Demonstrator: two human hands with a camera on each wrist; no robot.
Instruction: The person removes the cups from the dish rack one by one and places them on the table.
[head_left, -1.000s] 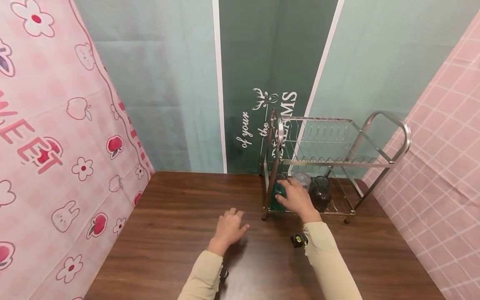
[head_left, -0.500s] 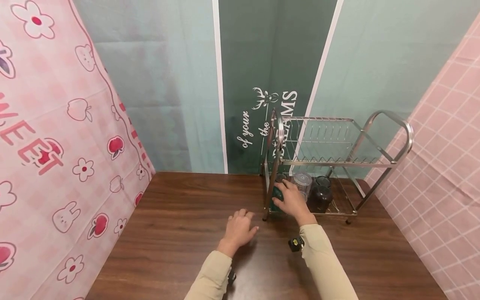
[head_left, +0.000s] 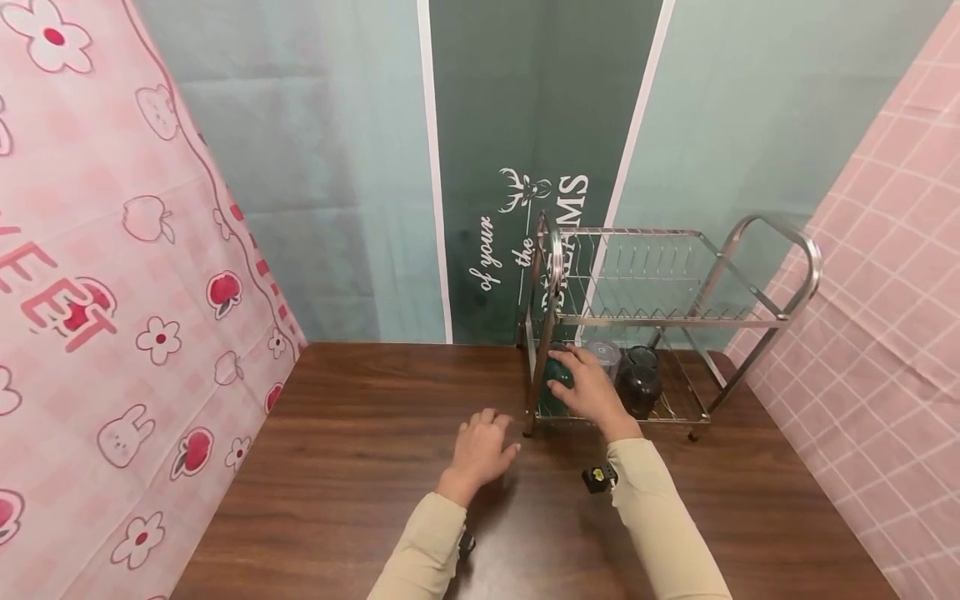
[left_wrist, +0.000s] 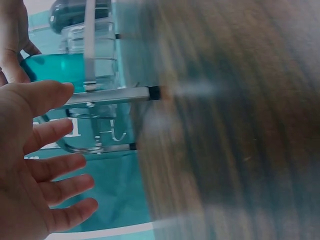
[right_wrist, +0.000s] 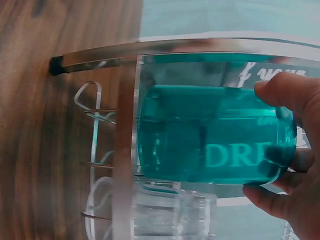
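My right hand (head_left: 596,396) grips a teal see-through glass (right_wrist: 205,135) near its upper end, thumb on one side and fingers on the other. The glass (head_left: 553,390) is at the left end of the lower shelf of a metal dish rack (head_left: 675,323). Beside it on that shelf are a clear glass (head_left: 604,354) and dark glasses (head_left: 640,387). My left hand (head_left: 480,450) is held over the table just left of the rack, holding nothing. Its fingers are spread apart in the left wrist view, with the thumb (left_wrist: 50,95) overlapping a rack leg.
The rack's bent side rail (head_left: 555,258) and left front leg (head_left: 534,400) stand close to both hands. Its upper wire tier (head_left: 637,287) is over the glasses. The brown wooden table (head_left: 345,467) ends at a patterned cloth backdrop (head_left: 360,208).
My left hand has moved right and a little forward, closer to the rack. My right hand has shifted slightly around the teal glass at the rack's left end.
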